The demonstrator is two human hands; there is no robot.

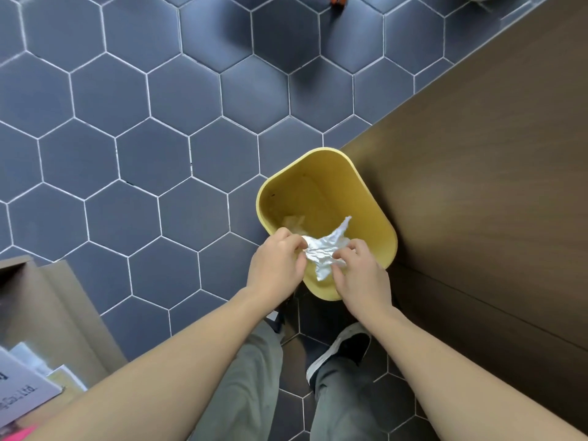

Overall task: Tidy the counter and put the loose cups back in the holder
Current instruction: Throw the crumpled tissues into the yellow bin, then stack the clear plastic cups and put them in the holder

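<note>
A crumpled white paper towel (324,249) hangs over the near part of a yellow waste bin (318,186) on the floor. My left hand (276,262) pinches the towel's left end. My right hand (359,275) pinches its right side. Both hands sit above the bin's near rim. Some pale scrap lies at the bottom of the bin. No cups or cup holder are in view.
The bin stands against a dark brown wooden cabinet side (493,186) on the right. Blue hexagon floor tiles (143,122) spread to the left and back. A cardboard box (47,313) with papers sits at the lower left. My shoe (343,351) is just below the bin.
</note>
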